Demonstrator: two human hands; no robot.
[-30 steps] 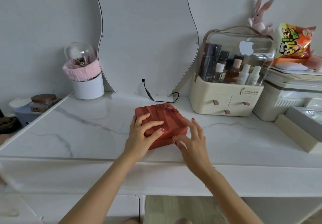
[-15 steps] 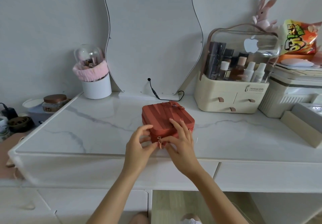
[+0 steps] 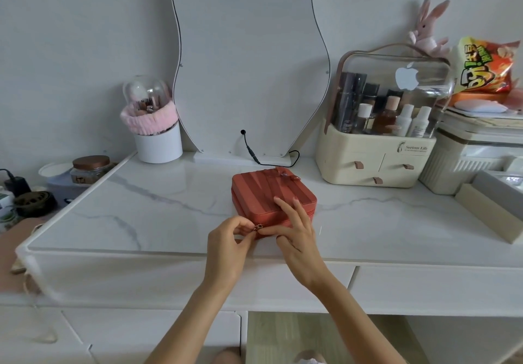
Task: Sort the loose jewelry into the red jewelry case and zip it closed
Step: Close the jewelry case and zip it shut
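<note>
Near the front edge of the marble top [image 3: 158,216], around its middle, the red case [image 3: 268,196] sat lid down and turned cornerwise, near corner toward the person, bow at the far corner. Left hand [image 3: 226,247] pinched the zipper pull [image 3: 258,227] at that near corner; right hand [image 3: 297,233] pressed flat, fingers spread, on the lid. Behind, the organizer [image 3: 370,160] read "Serious Life".
</note>
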